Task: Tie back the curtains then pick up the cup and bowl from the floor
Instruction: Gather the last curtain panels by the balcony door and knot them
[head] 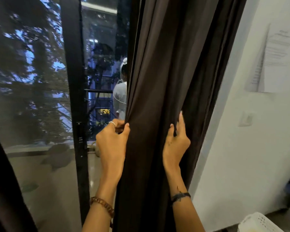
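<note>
Head view, reading left to right: beyond the black-framed glass door [74, 97] I see dusk trees, then my left hand [112, 139], its thumb and curled fingers pinching the left edge of the dark brown pleated fabric curtain [166, 72]. The curtain hangs as one tall bundle, long axis vertical, leaning slightly rightward at the top, between both hands. My right hand [176, 141] grips folds on its right side, fingers curled into the cloth, one finger raised along a pleat. Both hands sit level, so I judge the gather closes inward, left toward right. No tie-back is visible. The cup and bowl are out of view; a white perforated plastic basket [258, 221] shows at lower right.
</note>
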